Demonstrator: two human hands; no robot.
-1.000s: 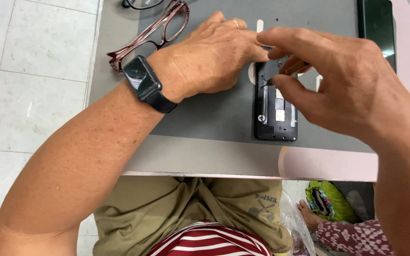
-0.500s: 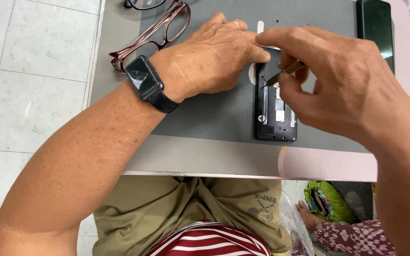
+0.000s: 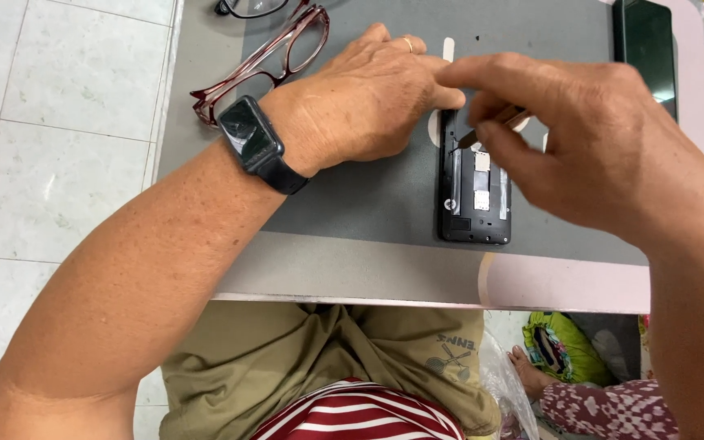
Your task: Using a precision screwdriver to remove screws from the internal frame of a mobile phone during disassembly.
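Head view: left hand (image 3: 368, 102) stays pressed on the opened phone's (image 3: 474, 191) top end, while the right hand (image 3: 588, 138), pinching a thin tool (image 3: 490, 128), has lowered its tip into the phone between both hands.

The opened phone (image 3: 474, 191) is showing black plastic and small shiny metal bits inside. The mat (image 3: 368, 195) under it is looking grey, smooth and matt. The far glasses (image 3: 266, 61) are shining with glossy red plastic
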